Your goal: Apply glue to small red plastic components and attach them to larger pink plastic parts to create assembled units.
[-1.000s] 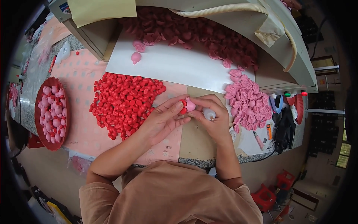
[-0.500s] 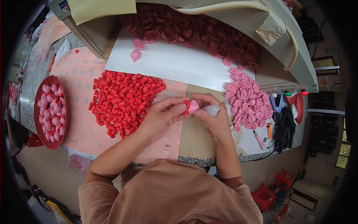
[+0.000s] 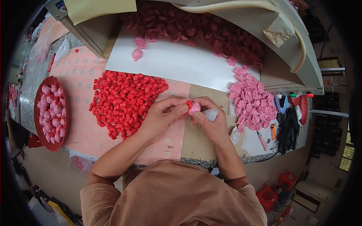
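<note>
Between thumb and fingers, my left hand (image 3: 162, 117) pinches a small red plastic piece (image 3: 189, 106). A glossy pink ball-shaped piece (image 3: 195, 108) sits against it. The fingertips of my right hand (image 3: 216, 126) close on the pink piece from the other side. A pale grey, rounded thing like a small squeeze bottle (image 3: 211, 114) is tucked in that same hand; its far end is hidden by fingers. Left of my hands lies a big heap of red pieces (image 3: 126, 101). Crumpled pink pieces (image 3: 252, 100) form a pile to the right.
A red scalloped dish (image 3: 40, 128) of joined pink-and-red pieces stands far left. More pink pieces (image 3: 196, 26) fill the grey cabinet (image 3: 313, 71) at the back. One pink ball (image 3: 137, 54) rests on the white sheet (image 3: 169, 62). An orange cutter (image 3: 273, 132) lies right.
My right hand has turned and drawn in closer, its fingers now nearer the pink piece. The grey bottle-like thing has shifted slightly left. My left hand has hardly moved.
</note>
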{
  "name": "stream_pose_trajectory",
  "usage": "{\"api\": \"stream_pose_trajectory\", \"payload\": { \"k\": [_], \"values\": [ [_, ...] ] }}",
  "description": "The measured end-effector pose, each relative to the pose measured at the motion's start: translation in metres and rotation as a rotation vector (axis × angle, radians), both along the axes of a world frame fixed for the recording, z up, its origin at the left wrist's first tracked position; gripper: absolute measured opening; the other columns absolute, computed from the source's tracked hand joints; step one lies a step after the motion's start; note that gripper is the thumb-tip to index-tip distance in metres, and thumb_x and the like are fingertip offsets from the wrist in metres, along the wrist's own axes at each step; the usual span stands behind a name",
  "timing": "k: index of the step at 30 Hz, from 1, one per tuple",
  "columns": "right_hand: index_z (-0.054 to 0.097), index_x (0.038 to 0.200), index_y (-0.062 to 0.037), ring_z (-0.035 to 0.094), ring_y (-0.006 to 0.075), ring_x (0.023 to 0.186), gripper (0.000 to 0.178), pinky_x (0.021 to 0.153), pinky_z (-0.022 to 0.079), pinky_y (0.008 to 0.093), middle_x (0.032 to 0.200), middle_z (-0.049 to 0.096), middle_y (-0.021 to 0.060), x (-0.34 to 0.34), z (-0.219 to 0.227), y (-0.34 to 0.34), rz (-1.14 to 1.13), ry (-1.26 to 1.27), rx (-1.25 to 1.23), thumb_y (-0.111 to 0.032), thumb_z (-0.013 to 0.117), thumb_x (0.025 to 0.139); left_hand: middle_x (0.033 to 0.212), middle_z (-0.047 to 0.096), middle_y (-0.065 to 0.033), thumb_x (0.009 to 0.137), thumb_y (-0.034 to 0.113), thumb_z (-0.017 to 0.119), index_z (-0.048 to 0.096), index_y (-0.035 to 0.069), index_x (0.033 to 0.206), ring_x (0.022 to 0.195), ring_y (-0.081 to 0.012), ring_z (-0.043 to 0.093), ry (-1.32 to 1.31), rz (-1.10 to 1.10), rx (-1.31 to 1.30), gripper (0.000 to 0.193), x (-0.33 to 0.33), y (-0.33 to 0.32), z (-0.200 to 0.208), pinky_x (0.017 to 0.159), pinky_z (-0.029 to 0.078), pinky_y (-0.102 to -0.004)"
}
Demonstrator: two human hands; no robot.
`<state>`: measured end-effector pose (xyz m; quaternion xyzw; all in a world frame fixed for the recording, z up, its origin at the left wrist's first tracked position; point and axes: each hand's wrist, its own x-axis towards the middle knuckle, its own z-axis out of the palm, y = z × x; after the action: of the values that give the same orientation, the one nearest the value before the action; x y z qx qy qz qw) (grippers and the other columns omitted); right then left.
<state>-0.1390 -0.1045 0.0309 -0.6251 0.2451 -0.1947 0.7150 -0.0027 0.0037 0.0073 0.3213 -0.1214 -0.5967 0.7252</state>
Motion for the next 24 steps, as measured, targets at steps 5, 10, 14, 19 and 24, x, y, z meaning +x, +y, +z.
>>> {"api": "stream_pose_trajectory", "payload": {
  "k": [5, 10, 14, 19, 24],
  "values": [
    [0.055, 0.113, -0.0003, 0.056, 0.0119, 0.087, 0.030, 0.070, 0.049, 0.0221, 0.106, 0.054, 0.0056, -0.002, 0.000, -0.004, 0.029, -0.067, 0.012, -0.008, 0.062, 0.085, 0.109, 0.054, -0.0058, 0.084, 0.005, 0.063, 0.057, 0.003, 0.110, 0.101, -0.0166, 0.055, -0.370, 0.030, -0.118, 0.026, -0.002, -0.003, 0.018, 0.089, 0.048, -0.0296],
    [0.049, 0.117, 0.0024, 0.058, 0.0210, 0.100, 0.050, 0.087, 0.049, 0.0340, 0.106, 0.057, 0.0105, -0.003, -0.019, 0.000, 0.067, -0.156, 0.299, -0.030, 0.066, 0.083, 0.106, 0.047, -0.0068, 0.079, 0.000, 0.066, 0.053, 0.003, 0.115, 0.101, -0.0166, 0.053, -0.688, 0.153, -0.098, 0.039, -0.011, 0.003, 0.013, 0.086, 0.047, -0.0283],
    [0.047, 0.120, 0.0020, 0.057, 0.0151, 0.093, 0.054, 0.082, 0.049, 0.0326, 0.105, 0.057, 0.0090, -0.005, -0.028, 0.004, 0.094, -0.218, 0.473, -0.033, 0.065, 0.084, 0.104, 0.046, -0.0078, 0.076, 0.000, 0.070, 0.053, 0.004, 0.117, 0.095, -0.0157, 0.051, -0.974, 0.227, -0.118, 0.045, -0.012, 0.006, 0.011, 0.080, 0.047, -0.0266],
    [0.048, 0.120, -0.0009, 0.049, 0.0070, 0.071, 0.047, 0.066, 0.046, 0.0264, 0.103, 0.058, 0.0048, 0.001, -0.021, 0.006, 0.072, -0.211, 0.446, -0.031, 0.061, 0.087, 0.102, 0.047, -0.0077, 0.077, -0.001, 0.068, 0.057, 0.005, 0.116, 0.094, -0.0150, 0.052, -0.971, 0.223, -0.078, 0.041, -0.009, 0.006, 0.017, 0.078, 0.049, -0.0263],
    [0.048, 0.120, -0.0018, 0.050, 0.0084, 0.073, 0.043, 0.066, 0.045, 0.0262, 0.096, 0.056, 0.0033, 0.002, -0.018, 0.007, 0.031, -0.199, 0.463, -0.029, 0.058, 0.089, 0.101, 0.048, -0.0070, 0.079, -0.003, 0.065, 0.057, 0.003, 0.116, 0.094, -0.0138, 0.053, -0.945, 0.190, -0.068, 0.038, -0.005, 0.005, 0.018, 0.077, 0.051, -0.0251]
  ]
}}
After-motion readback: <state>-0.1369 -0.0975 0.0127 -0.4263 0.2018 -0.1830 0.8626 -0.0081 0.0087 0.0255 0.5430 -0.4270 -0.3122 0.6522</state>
